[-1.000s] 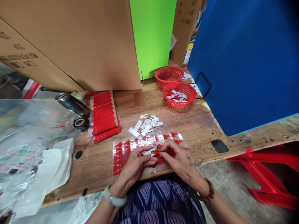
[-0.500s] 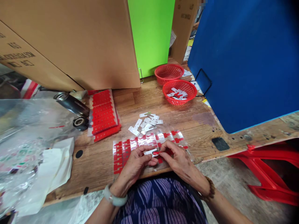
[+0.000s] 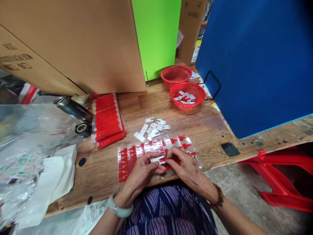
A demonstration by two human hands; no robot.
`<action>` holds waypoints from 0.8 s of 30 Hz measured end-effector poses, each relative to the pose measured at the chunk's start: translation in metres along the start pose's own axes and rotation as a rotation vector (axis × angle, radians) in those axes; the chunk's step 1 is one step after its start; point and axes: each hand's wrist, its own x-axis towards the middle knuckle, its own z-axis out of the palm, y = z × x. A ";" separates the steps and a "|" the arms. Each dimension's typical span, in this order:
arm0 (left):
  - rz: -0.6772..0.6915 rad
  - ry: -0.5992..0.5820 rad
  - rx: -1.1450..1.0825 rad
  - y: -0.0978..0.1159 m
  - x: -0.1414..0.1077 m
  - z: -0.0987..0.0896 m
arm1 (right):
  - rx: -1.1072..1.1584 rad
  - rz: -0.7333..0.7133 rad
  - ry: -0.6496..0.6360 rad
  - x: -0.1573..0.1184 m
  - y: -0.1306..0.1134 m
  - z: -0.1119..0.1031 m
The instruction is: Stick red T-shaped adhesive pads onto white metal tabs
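Note:
Between thumb and fingers my left hand point(image 3: 148, 167) grips a small white metal plate point(image 3: 156, 160) with a slot at one end. My right hand point(image 3: 184, 164) pinches a red sticker point(image 3: 162, 160) at the plate's slotted end; how far it touches the plate I cannot tell. Under both hands lies a clear sheet of red stickers point(image 3: 123, 163), partly covered by them. Just beyond the sheet is a loose pile of similar white plates point(image 3: 156, 126).
Two red baskets point(image 3: 176, 75) stand at the back; the nearer basket point(image 3: 187, 106) holds plates with red parts. Stacked red sticker sheets point(image 3: 107, 117) and a dark flask point(image 3: 74, 109) are to the left. A blue panel point(image 3: 256, 71) rises at right, a cardboard box point(image 3: 97, 42) at back left.
The camera view has shifted slightly. Both hands keep almost the same pose over the sheet, still holding the plate and the red sticker.

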 end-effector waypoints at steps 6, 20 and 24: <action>-0.004 0.011 0.010 0.002 -0.002 0.001 | 0.014 -0.008 -0.009 -0.001 -0.003 -0.001; 0.090 0.108 0.148 -0.005 0.006 0.002 | 0.087 0.110 0.031 -0.001 -0.004 0.006; 0.104 0.124 0.172 -0.005 0.006 0.000 | 0.099 0.158 0.066 -0.002 -0.011 0.006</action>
